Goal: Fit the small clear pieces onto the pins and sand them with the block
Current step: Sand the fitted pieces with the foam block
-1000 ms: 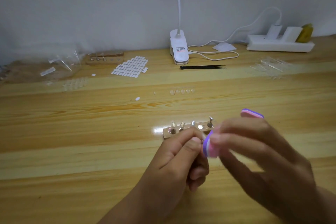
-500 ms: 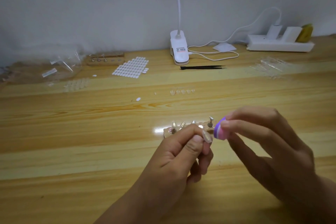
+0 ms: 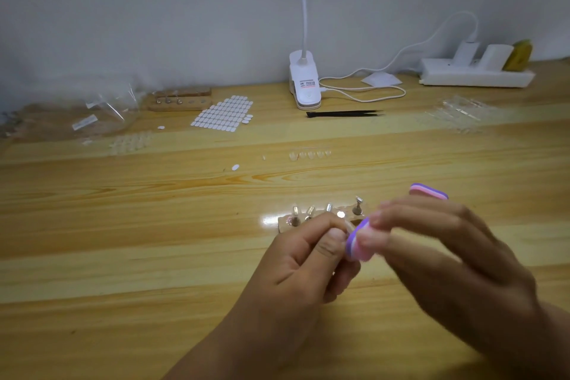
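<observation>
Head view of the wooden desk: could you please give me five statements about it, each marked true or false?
1. The right hand holds the purple and pink sanding block. True.
2. The left hand is open and holds nothing. False: its fingers pinch a small clear piece at the block's end.
3. Black tweezers lie near the white lamp clamp. True.
4. The wooden pin holder beyond the hands is bare. False: metal pins stand in it.
5. The power strip sits at the far left. False: it is at the far right.
</observation>
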`<state>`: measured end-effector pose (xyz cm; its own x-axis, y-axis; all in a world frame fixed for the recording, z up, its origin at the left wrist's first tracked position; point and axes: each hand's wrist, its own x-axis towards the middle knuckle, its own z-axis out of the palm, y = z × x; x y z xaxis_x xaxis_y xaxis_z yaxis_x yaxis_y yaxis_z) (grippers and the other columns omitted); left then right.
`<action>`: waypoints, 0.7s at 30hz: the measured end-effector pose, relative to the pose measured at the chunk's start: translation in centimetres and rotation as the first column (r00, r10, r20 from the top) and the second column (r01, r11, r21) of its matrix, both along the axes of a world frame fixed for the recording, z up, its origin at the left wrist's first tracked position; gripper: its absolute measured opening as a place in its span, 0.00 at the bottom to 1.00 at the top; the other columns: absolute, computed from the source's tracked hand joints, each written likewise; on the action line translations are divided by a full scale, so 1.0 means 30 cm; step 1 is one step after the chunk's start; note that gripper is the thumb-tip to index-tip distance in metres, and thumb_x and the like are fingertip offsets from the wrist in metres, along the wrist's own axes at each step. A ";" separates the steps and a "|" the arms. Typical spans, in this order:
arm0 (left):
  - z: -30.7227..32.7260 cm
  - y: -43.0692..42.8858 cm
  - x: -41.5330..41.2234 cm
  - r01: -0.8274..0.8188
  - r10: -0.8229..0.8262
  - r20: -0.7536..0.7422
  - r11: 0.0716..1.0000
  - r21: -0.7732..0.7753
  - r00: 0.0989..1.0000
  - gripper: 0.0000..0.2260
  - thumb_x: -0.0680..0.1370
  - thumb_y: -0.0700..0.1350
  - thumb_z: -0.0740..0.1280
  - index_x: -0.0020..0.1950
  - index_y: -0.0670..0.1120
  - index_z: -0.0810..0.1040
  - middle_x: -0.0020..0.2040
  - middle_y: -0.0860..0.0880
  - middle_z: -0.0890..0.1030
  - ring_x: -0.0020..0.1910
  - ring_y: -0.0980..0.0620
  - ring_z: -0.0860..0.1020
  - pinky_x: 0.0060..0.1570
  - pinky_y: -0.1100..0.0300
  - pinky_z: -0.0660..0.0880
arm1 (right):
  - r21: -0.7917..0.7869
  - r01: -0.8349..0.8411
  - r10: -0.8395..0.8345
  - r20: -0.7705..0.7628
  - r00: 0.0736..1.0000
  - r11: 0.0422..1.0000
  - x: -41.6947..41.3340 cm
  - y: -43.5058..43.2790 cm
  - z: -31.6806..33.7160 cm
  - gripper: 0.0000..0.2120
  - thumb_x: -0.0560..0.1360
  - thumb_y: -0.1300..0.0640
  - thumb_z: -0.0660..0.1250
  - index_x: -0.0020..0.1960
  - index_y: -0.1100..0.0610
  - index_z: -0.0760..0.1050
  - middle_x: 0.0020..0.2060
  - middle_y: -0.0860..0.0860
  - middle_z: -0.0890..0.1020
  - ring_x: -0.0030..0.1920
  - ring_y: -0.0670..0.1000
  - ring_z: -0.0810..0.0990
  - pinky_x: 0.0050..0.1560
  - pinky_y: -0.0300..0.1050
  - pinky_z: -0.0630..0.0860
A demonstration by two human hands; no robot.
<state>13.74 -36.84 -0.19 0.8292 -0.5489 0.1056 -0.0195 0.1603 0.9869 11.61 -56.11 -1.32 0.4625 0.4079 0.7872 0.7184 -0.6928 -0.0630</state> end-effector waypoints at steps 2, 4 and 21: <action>-0.005 0.003 0.003 -0.019 0.019 -0.002 1.000 0.017 1.000 0.12 0.80 0.46 0.57 0.39 0.51 0.74 0.30 0.53 0.70 0.29 0.56 0.65 0.28 0.67 0.63 | 0.057 0.066 -0.065 -0.015 0.998 0.996 0.014 -0.012 0.010 0.17 0.70 0.72 0.72 0.57 0.62 0.81 0.52 0.56 0.82 0.55 0.51 0.81 0.59 0.44 0.75; -0.008 0.002 0.006 -0.024 0.024 -0.004 0.999 0.024 1.000 0.12 0.80 0.45 0.57 0.39 0.47 0.74 0.29 0.53 0.70 0.28 0.56 0.64 0.28 0.67 0.62 | 0.094 0.051 -0.049 -0.019 0.999 0.994 0.006 -0.001 0.014 0.17 0.72 0.71 0.71 0.58 0.58 0.81 0.53 0.55 0.81 0.55 0.51 0.81 0.58 0.45 0.75; -0.009 0.010 0.004 0.030 -0.028 -0.034 0.999 0.040 0.999 0.13 0.80 0.46 0.56 0.37 0.53 0.74 0.29 0.54 0.72 0.29 0.57 0.68 0.30 0.70 0.65 | 0.157 0.056 -0.041 -0.095 0.995 0.986 0.032 -0.021 0.006 0.12 0.76 0.65 0.69 0.58 0.55 0.77 0.52 0.54 0.81 0.54 0.51 0.81 0.54 0.48 0.78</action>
